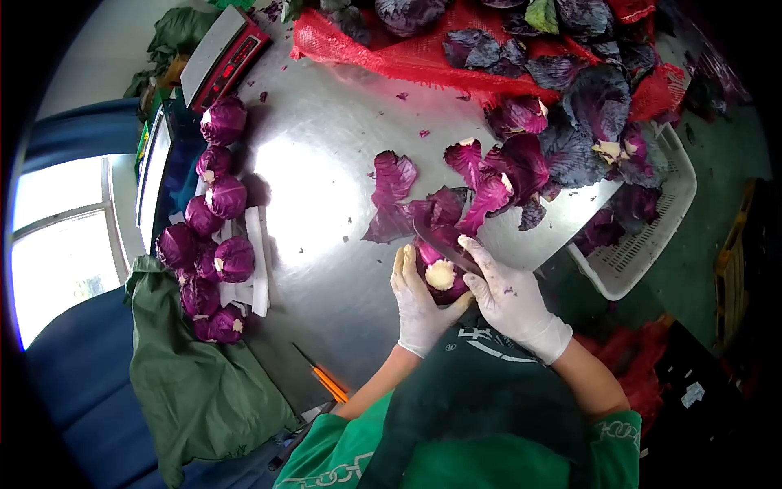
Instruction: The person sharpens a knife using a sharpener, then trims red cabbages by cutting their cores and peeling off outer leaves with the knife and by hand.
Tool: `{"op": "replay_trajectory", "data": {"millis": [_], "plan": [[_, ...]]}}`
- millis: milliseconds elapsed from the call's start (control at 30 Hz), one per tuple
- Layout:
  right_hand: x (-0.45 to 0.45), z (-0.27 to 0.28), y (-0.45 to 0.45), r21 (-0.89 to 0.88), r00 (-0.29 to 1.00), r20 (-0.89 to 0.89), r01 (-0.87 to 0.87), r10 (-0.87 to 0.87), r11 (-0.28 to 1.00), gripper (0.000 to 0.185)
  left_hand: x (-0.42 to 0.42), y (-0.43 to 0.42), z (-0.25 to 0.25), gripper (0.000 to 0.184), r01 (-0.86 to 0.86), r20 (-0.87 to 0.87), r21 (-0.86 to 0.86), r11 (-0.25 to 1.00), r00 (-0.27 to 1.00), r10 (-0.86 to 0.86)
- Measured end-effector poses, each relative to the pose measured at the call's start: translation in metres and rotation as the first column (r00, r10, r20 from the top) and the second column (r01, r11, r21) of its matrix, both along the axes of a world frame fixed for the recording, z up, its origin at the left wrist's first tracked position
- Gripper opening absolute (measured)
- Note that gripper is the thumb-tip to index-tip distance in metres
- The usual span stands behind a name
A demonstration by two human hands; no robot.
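Observation:
Both hands wear white gloves. My left hand [417,303] cups a red cabbage [441,275] from its left side, with the pale cut stem turned up. My right hand [515,303] is closed round a knife whose dark blade [447,248] lies across the top of the head; its handle is hidden in the fingers. Just beyond the cabbage, loose purple leaves [393,183] are spread on the metal table [326,114]. More trimmed leaves [493,196] lie in a pile to the right.
Several trimmed cabbages [226,197] line the left side, near a red scale [228,61]. A red mesh sack [366,53] with untrimmed heads covers the far edge. A white crate [643,261] holds leaves at right. An orange-handled tool [329,383] lies near the front edge.

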State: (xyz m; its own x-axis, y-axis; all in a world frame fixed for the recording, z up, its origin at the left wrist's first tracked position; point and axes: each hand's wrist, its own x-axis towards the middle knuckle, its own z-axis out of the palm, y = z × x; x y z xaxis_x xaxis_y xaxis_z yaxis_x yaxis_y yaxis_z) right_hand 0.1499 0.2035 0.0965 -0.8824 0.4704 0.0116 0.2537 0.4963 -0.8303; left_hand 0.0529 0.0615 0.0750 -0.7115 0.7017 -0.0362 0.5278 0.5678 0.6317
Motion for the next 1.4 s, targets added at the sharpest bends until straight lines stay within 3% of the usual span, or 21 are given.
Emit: {"op": "replay_trajectory", "data": {"millis": [67,233,300,367,433,500,533,567,633,667,700,767,833,900,933,1067,1167,1200,1300,1333,1400], "plan": [[0.003,0.003,-0.005,0.001,0.999,-0.037,-0.015,0.015,1.000,0.055,-0.003,-0.001,0.000,0.112,-0.002,0.027,0.005,1.000,1.000,0.002],[0.009,0.007,-0.014,0.016,0.950,0.298,-0.100,0.091,0.995,0.066,-0.002,0.000,-0.004,0.111,0.017,0.008,-0.008,1.000,1.000,-0.017],[0.006,0.004,-0.018,0.016,0.952,0.301,-0.065,0.057,0.998,0.062,0.001,0.001,-0.005,0.110,0.008,-0.018,-0.009,1.000,1.000,-0.008],[0.001,-0.006,-0.020,0.159,0.978,0.201,0.031,-0.064,0.987,0.056,0.003,0.002,-0.007,0.112,-0.018,-0.080,0.007,1.000,0.997,0.018],[-0.003,-0.011,-0.009,-0.024,0.964,0.002,0.267,-0.267,0.963,0.040,0.003,-0.001,-0.007,0.117,-0.041,-0.029,0.040,0.998,0.999,0.042],[0.002,-0.023,0.011,-0.144,0.926,0.045,0.377,-0.374,0.915,0.036,0.002,-0.003,-0.005,0.117,-0.073,0.020,0.032,0.997,0.997,0.073],[0.001,-0.023,0.016,-0.112,0.932,-0.027,0.356,-0.361,0.928,0.041,0.002,-0.002,-0.005,0.117,-0.072,0.017,0.036,0.997,0.997,0.072],[-0.003,0.004,0.014,-0.159,0.946,0.198,0.289,-0.256,0.944,0.056,0.002,-0.001,-0.005,0.116,-0.056,-0.007,0.037,0.998,0.998,0.056],[-0.009,-0.006,-0.002,0.082,0.976,0.167,0.129,-0.141,0.988,0.074,0.004,-0.001,-0.004,0.115,-0.034,-0.020,0.032,0.999,0.999,0.035],[-0.014,-0.011,-0.003,0.067,0.979,0.151,0.128,-0.137,0.989,0.082,0.002,-0.001,-0.003,0.114,-0.030,-0.005,0.027,0.999,1.000,0.031],[-0.013,-0.009,0.000,0.066,0.979,0.151,0.128,-0.137,0.990,0.082,0.001,-0.001,-0.003,0.114,-0.029,0.007,0.019,0.999,1.000,0.029],[-0.013,0.004,0.007,-0.286,0.915,0.400,0.174,-0.048,0.942,0.079,0.004,-0.002,-0.006,0.114,-0.014,-0.038,0.039,0.999,0.999,0.015],[-0.006,-0.010,0.008,-0.312,0.919,0.390,0.186,-0.053,0.932,0.078,0.004,-0.001,-0.009,0.116,0.003,-0.076,0.052,0.999,0.997,0.001],[-0.006,-0.008,0.014,-0.562,0.954,0.296,0.209,-0.042,0.800,0.080,0.005,0.000,-0.010,0.116,0.015,-0.087,0.048,0.999,0.996,-0.011],[-0.005,0.001,0.017,-0.584,0.931,0.365,0.247,-0.021,0.773,0.080,0.006,0.000,-0.011,0.117,0.019,-0.107,0.041,0.999,0.994,-0.015],[-0.004,0.006,0.003,-0.323,0.917,0.381,0.251,-0.118,0.912,0.071,0.010,-0.002,-0.013,0.118,0.017,-0.130,0.010,1.000,0.991,-0.016],[0.010,-0.025,-0.003,-0.178,0.914,0.374,0.238,-0.158,0.955,0.069,0.011,-0.002,-0.012,0.119,0.039,-0.145,-0.002,0.999,0.989,-0.039],[0.014,-0.025,0.005,-0.374,0.892,0.443,0.269,-0.084,0.888,0.069,0.009,-0.002,-0.012,0.119,0.037,-0.133,0.017,0.999,0.991,-0.035],[0.010,-0.003,0.010,-0.517,0.935,0.336,0.285,-0.115,0.807,0.072,0.009,-0.003,-0.013,0.120,0.018,-0.121,0.051,0.999,0.993,-0.012],[0.001,0.014,0.012,-0.501,0.909,0.406,0.307,-0.093,0.809,0.078,0.009,-0.002,-0.011,0.120,0.031,-0.127,0.026,0.999,0.992,-0.027],[0.002,-0.014,0.005,-0.413,0.924,0.358,0.287,-0.136,0.864,0.080,0.008,0.000,-0.011,0.119,0.051,-0.129,-0.011,0.999,0.990,-0.052]]}}
